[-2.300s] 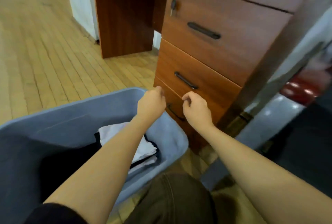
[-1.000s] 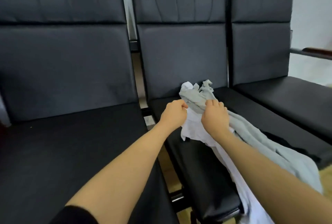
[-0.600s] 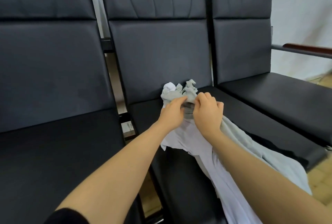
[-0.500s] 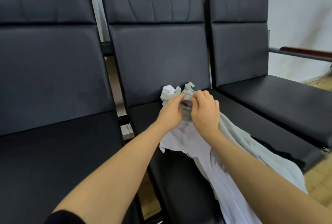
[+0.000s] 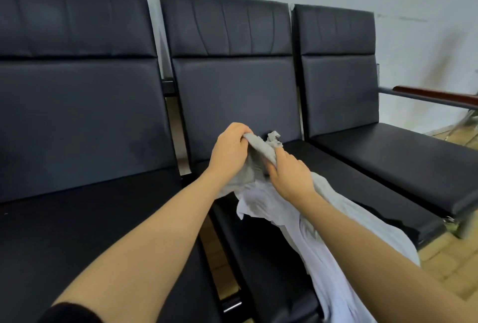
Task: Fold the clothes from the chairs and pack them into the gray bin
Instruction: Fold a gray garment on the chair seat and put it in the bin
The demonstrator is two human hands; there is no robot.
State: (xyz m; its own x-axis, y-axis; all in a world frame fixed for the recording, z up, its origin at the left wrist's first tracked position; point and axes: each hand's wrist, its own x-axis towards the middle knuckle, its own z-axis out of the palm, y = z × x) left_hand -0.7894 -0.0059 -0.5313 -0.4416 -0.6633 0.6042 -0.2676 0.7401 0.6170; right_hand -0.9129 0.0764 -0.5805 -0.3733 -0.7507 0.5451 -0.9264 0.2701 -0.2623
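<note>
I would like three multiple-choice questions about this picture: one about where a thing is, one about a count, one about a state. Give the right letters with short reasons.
1. Where does the gray garment lie?
A. left chair
B. middle chair
C. floor

2. How many black chair backs show?
A. two
B. three
C. four

3. What is the left hand doing?
A. hanging open
B. pressing the seat
C. gripping the garment

Answers: 1 B, it drapes over the middle seat; 2 B, three backs stand side by side; 3 C, its fingers curl round the cloth, as do those of the right hand.
</note>
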